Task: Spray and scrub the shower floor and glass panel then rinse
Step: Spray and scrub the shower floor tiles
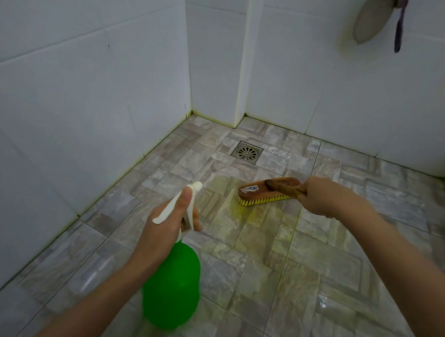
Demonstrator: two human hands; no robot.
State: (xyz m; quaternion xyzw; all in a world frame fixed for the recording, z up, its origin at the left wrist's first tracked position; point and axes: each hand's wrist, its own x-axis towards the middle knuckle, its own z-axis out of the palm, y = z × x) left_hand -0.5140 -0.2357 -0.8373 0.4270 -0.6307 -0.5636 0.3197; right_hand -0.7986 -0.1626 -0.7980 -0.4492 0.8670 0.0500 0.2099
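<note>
My left hand [164, 230] grips the white trigger head of a green spray bottle [173, 288], its nozzle pointing out over the floor. My right hand [321, 196] holds the handle of a wooden scrub brush [264, 191] with yellow bristles, which rest on the grey stone-pattern shower floor [261, 257]. The tiles below the brush carry a wet, yellowish sheen. No glass panel is in view.
A square metal floor drain [246, 151] sits just beyond the brush near the back wall. White tiled walls [70, 93] close in the left and back sides, with a jutting corner column [218, 55]. A round metal fitting with a dark strap [374, 19] hangs top right.
</note>
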